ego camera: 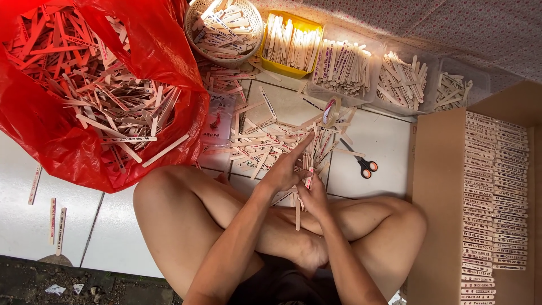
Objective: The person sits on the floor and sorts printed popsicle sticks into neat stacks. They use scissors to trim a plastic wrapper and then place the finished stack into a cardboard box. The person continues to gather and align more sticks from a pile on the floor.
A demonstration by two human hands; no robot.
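Sitting cross-legged on the tiled floor (372, 135), the person is working at the centre of the frame. Their left hand (285, 169) is reaching forward with fingers stretched open, the tips touching the loose pile of flat wooden sticks (265, 144) lying just ahead of the knees. Their right hand (313, 195) is closing its fingers around a small bundle of sticks (297, 206), held upright just beside the left wrist. Orange-handled scissors (364, 165) are lying to the right of the pile, a tape roll (330, 111) just above it. A red bag (164, 51) full of sticks is filling the upper left, and a cardboard box (437, 186) with stacked rows is standing at the right edge.
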